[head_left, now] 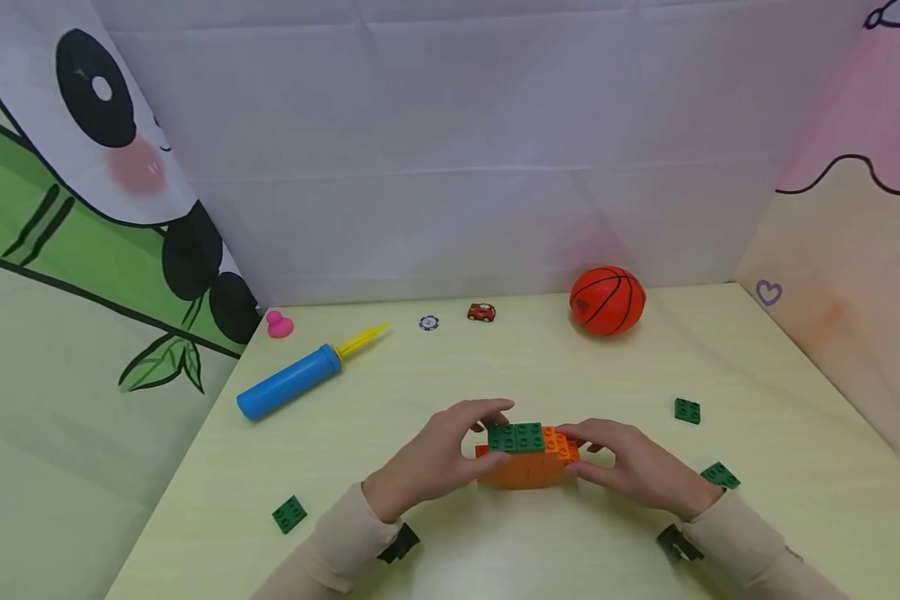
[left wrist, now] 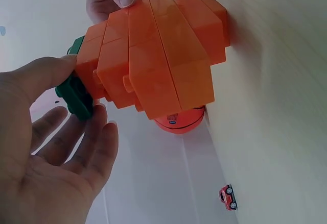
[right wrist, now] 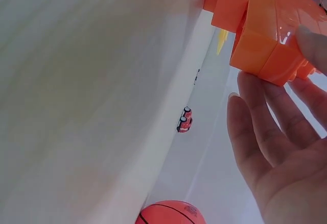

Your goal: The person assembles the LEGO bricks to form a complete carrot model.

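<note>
An orange toy-brick build (head_left: 521,472), stepped and narrowing toward its base, stands on the table in front of me. Two green bricks (head_left: 515,437) sit side by side on its top, left of some bare orange studs. My left hand (head_left: 444,454) pinches the left green brick, thumb on the near side and fingers behind; in the left wrist view the thumb lies along the seam between green brick (left wrist: 76,99) and orange. At the other end, my right hand (head_left: 633,465) holds the build's right side between thumb and fingers, shown closely on the orange bricks (right wrist: 271,40) in the right wrist view.
Loose green bricks lie at left (head_left: 289,514), at right (head_left: 687,410) and beside the right wrist (head_left: 721,475). Along the back are a pink toy (head_left: 279,324), a blue pump (head_left: 291,382), a patterned disc (head_left: 428,322), a red toy car (head_left: 482,312) and a small basketball (head_left: 607,301).
</note>
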{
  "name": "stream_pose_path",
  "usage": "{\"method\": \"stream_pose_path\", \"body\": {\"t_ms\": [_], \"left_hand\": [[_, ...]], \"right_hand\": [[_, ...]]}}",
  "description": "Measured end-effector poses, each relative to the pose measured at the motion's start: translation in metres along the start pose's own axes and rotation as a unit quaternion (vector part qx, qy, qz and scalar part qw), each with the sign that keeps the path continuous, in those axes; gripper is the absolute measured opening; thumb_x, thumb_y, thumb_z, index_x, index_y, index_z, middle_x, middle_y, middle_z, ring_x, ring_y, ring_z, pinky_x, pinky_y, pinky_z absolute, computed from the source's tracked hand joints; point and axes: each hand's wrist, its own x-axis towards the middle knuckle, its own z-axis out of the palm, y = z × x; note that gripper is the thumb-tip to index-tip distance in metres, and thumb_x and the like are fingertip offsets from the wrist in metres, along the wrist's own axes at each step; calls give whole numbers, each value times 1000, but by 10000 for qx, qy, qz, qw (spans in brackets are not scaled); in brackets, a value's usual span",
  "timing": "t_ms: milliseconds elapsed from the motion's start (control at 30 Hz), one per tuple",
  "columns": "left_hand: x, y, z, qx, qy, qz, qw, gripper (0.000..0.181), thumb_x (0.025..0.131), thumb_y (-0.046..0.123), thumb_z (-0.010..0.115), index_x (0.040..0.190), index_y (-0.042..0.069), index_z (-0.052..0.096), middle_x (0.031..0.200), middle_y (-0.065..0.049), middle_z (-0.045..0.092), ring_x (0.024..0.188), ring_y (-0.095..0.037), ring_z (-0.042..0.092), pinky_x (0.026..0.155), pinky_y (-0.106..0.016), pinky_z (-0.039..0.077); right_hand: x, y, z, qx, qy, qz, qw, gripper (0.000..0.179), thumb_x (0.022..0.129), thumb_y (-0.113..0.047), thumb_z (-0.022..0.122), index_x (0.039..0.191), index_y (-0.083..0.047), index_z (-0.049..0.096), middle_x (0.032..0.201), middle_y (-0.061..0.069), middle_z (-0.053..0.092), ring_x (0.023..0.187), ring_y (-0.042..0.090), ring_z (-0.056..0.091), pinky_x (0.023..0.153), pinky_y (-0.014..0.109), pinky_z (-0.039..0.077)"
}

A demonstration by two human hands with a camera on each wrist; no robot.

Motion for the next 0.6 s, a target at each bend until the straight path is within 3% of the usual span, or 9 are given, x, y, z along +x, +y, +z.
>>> {"method": "stream_pose_path", "body": {"t_ms": [200, 400, 600], "left_hand": [[0, -1, 0, 31, 62, 127, 9999, 56, 90, 16, 75, 141, 12, 52, 121, 3, 65, 106, -11, 60, 95, -36, 52], [1, 0, -2, 13, 55, 220, 9997, 56, 90, 15, 76, 140, 11, 53, 120, 2, 65, 105, -11, 60, 94, -33, 52], [1, -3, -3, -36, 127, 406, 9991, 58, 89, 13, 76, 141, 10, 52, 119, 1, 66, 107, -11, 60, 92, -37, 54]], "right_hand": [[-21, 10, -18, -572, 27, 420, 9975, 59, 91, -58, 62, 142, -29, 55, 133, -9, 60, 119, 17, 58, 97, 44, 52], [-67, 37, -50, -1452, -32, 1044, 9839, 54, 89, -42, 73, 137, -21, 60, 134, 0, 59, 124, 27, 55, 98, 50, 49], [-97, 56, -68, -1355, -271, 1600, 9774, 63, 84, -29, 79, 141, -17, 56, 138, 4, 58, 128, 33, 52, 100, 52, 46]]}}
